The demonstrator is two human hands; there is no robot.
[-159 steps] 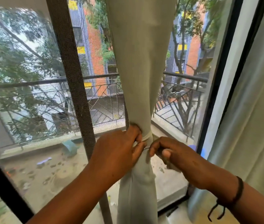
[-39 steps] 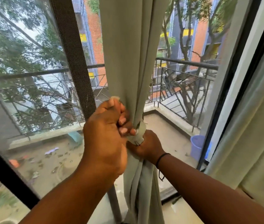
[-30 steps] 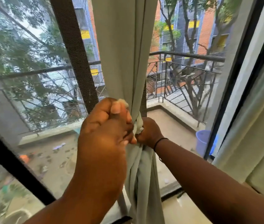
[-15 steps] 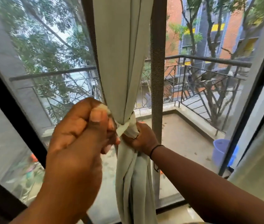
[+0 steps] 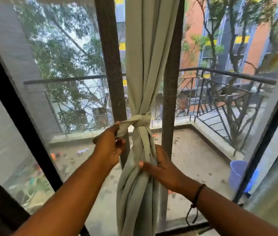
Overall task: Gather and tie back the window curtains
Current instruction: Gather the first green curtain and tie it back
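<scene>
A pale grey-green curtain (image 5: 149, 53) hangs gathered in front of the window, between two dark mesh frame posts. A cloth tie (image 5: 140, 120) of the same colour is knotted around it at mid-height. My left hand (image 5: 109, 147) pinches the loose end of the tie, which sticks out to the left of the knot. My right hand (image 5: 162, 169) grips the bunched curtain below the knot, thumb in front and fingers behind the fabric. A dark cord bracelet sits on my right wrist.
Window frame posts (image 5: 111, 68) stand left and right of the curtain. Beyond the glass lie a balcony with a metal railing (image 5: 226, 92) and a blue bucket (image 5: 236, 172). A second pale curtain (image 5: 277, 193) hangs at the right edge.
The tie has gone from a loose wrap to a tight knot. My left hand has drawn the tie's end out to the left, and my right hand has dropped from the knot to the fabric below.
</scene>
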